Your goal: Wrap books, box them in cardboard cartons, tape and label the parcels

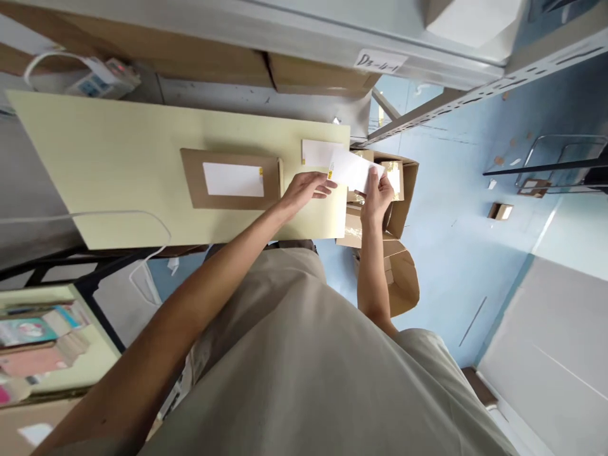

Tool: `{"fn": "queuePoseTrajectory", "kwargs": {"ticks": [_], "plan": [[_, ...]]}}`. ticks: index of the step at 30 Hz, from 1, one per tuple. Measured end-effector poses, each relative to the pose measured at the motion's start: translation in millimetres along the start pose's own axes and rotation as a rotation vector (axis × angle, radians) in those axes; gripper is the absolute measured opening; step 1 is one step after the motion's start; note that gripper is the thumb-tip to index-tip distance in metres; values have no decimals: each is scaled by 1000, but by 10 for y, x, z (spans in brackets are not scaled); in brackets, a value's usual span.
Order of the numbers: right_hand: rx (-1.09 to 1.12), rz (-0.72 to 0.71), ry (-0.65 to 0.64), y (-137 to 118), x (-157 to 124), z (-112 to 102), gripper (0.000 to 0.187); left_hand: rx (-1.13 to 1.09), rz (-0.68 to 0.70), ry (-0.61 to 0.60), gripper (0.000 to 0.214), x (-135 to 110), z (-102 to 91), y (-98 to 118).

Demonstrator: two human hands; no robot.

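Both hands hold a white label sheet (351, 170) with a small yellow mark, over the right edge of a pale yellow table (109, 158). My left hand (306, 189) pinches its left end. My right hand (377, 193) grips its lower right edge. A flat brown cardboard parcel (190, 180) with a white label (232, 179) stuck on it lies on the table just left of my left hand. Another white sheet (316, 151) lies on the table behind the held one.
An open cardboard box (403, 190) stands on the blue floor right of the table, with another box (403, 282) nearer me. A metal shelf rack (451, 95) runs along the back. A small device with a white cable (102, 76) sits at the table's far left. Books (38, 342) lie lower left.
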State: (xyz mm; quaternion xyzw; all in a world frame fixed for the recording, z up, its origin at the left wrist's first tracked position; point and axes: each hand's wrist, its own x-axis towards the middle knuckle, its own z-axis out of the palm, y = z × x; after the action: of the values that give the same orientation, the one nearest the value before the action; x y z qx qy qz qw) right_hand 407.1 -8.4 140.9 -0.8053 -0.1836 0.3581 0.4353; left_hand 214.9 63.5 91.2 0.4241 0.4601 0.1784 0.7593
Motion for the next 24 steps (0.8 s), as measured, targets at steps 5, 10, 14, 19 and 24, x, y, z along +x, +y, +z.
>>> {"fn": "queuePoseTrajectory", "kwargs": {"ticks": [5, 10, 14, 19, 24], "plan": [[63, -105, -178, -102, -391, 246, 56, -73, 23, 173, 40, -1062, -464, 212], [47, -247, -313, -107, -744, 573, 56, 26, 144, 289, 30, -1561, -820, 232], [46, -295, -353, -183, -1031, 759, 59, 12, 181, 336, 25, -1863, -1005, 209], [-33, -280, -326, -339, -1412, 964, 58, -43, 244, 298, 24, -2196, -1286, 269], [-84, -326, -327, -421, -1775, 1195, 61, -59, 287, 267, 21, -2472, -1667, 325]]}}
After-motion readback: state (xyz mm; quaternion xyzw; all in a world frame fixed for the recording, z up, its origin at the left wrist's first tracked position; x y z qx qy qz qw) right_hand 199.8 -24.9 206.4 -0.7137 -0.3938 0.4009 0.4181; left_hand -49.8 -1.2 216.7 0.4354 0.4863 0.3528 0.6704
